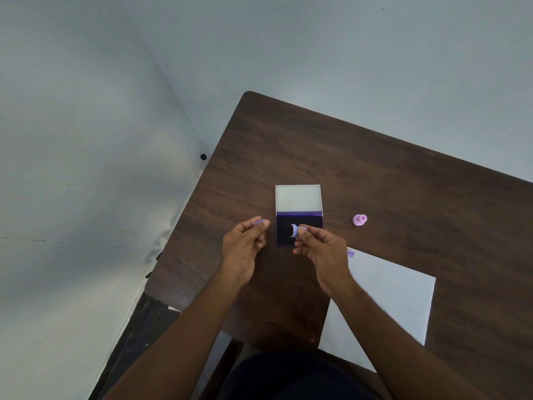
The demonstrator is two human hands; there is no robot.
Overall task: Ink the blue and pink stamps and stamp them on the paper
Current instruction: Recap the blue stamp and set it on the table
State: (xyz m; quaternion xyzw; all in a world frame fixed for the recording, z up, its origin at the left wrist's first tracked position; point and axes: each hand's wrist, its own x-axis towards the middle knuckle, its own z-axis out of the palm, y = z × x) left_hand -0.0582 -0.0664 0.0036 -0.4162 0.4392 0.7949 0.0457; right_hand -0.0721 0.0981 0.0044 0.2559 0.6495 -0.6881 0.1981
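Nearest us, the paper (386, 307) lies at the desk's (375, 168) near edge, one purple print already at its far corner. Above the open ink pad (298, 230) our right hand (320, 249) pinches the blue stamp (294, 230), probably ready to ink it. Our left hand (245, 246) pinches its small blue cap (260, 222), kept clear. Beyond, toward the right edge, the pink stamp (359, 220) waits untouched.

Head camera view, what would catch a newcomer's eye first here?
First, the two hands meeting over the open ink pad mid-table: the right hand pinches the blue stamp above the dark pad, while the left hand pinches a small blue cap. Next, the pink stamp alone to the right, and the white paper near the table's front edge.
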